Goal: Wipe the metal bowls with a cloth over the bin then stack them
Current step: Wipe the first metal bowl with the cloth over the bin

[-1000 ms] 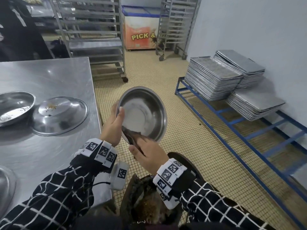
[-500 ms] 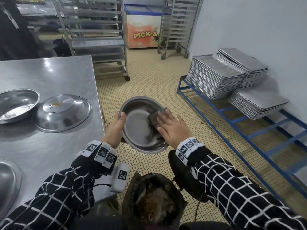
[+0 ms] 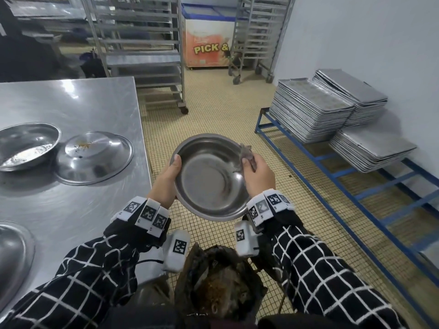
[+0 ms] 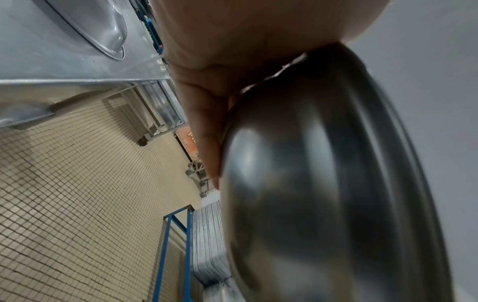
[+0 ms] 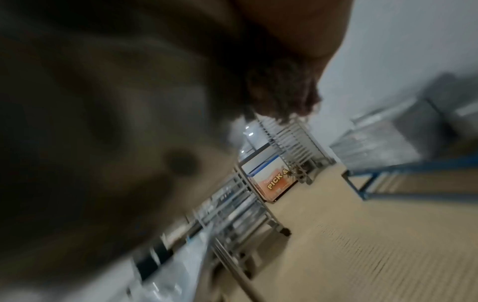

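Blurred hand (image 5: 297,28) grips a dark cloth (image 5: 282,94) before wheeled racks (image 5: 289,141).

**Count of what shows**

Four metal bowls: one bowl (image 3: 209,179) between the hands, one upright (image 3: 26,146) and one upturned (image 3: 95,157) left of them, one cut off at lower left (image 3: 14,252). One cloth (image 3: 247,155). One bin (image 3: 221,281). Three tray stacks (image 3: 308,110) to the right.

The right hand (image 3: 257,172) has drawn the cloth (image 3: 247,154) from the bowl (image 3: 209,184) floor up to its right rim.
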Demonstrator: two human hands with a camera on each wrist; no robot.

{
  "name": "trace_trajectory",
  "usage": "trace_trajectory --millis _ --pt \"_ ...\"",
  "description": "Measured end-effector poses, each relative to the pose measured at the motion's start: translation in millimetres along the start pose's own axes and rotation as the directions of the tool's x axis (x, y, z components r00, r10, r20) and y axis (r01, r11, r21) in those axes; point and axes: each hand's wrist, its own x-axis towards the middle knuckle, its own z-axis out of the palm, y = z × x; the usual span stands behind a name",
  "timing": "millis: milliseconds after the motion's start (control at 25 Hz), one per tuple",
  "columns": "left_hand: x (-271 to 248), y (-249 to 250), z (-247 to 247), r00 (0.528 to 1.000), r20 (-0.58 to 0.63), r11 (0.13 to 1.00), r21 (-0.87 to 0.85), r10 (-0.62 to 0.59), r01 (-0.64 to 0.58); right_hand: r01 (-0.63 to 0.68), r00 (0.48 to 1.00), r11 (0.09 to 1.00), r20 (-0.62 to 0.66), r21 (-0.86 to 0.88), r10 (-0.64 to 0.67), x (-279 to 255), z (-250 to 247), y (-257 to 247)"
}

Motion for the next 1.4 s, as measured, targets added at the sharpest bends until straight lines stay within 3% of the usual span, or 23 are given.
trace_trajectory --millis 120,240,320,400,480,560,720,840,1000,1120,1240,1400 --pt "-0.8 2.5 11.8 0.989 -0.142 0.999 -0.028 0.034 -0.038 -0.109 0.986 0.977 -0.106 0.185 0.13 -12.8 3.8 -4.9" --pt "-0.2 3.0 19.4 0.977 -0.21 0.999 -0.031 0.034 -0.042 -0.083 0.977 0.969 -0.172 0.231 0.125 -21.1 1.0 -12.5" --pt "5.6 5.7 11.8 0.991 -0.131 1.0 -0.018 -0.02 0.018 -0.024 0.987 0.982 -0.151 0.187 0.053 -16.3 -13.1 -18.5" --pt "10.0 11.7 -0.5 0.997 0.051 0.998 -0.029 -0.062 0.063 0.029 0.999 0.993 -0.024 0.111 -0.027 -7.7 -31.8 -22.4" --pt "9.3 24.5 -8.4 0.97 0.226 0.993 -0.058 -0.085 0.1 0.094 0.99 0.994 0.103 0.056 -0.1 -3.8 -44.2 -24.3" --pt "6.0 34.5 -10.9 0.958 0.249 0.984 -0.068 -0.142 0.163 0.12 0.985 0.992 0.116 0.049 -0.125 -8.7 -46.0 -25.1" --pt "7.4 37.1 -6.8 0.984 0.099 0.989 0.01 -0.146 0.146 0.051 0.994 0.993 -0.098 0.103 -0.041 -26.0 -35.5 -25.7" --pt "11.2 29.3 3.6 0.995 -0.068 0.996 0.04 -0.077 0.08 -0.009 0.984 0.979 -0.172 0.205 0.045 -26.8 -33.6 -30.7" --pt "-1.2 32.3 39.3 0.955 -0.291 0.997 0.074 0.058 -0.038 -0.014 0.972 0.94 -0.215 0.342 0.093 -29.4 -17.8 -43.0" --pt "-2.0 24.2 48.8 0.927 -0.34 0.987 0.048 0.158 -0.151 -0.014 0.967 0.909 -0.227 0.416 0.119 -31.8 -2.3 -50.2" --pt "7.3 19.0 32.4 0.967 -0.228 0.993 0.0 0.114 -0.117 -0.019 0.973 0.921 -0.206 0.389 0.107 -26.7 -10.1 -50.7" --pt "17.3 27.3 -3.0 0.998 0.018 0.995 -0.081 0.062 -0.06 0.06 0.997 0.97 -0.068 0.234 -0.045 -14.5 -39.6 -42.1"
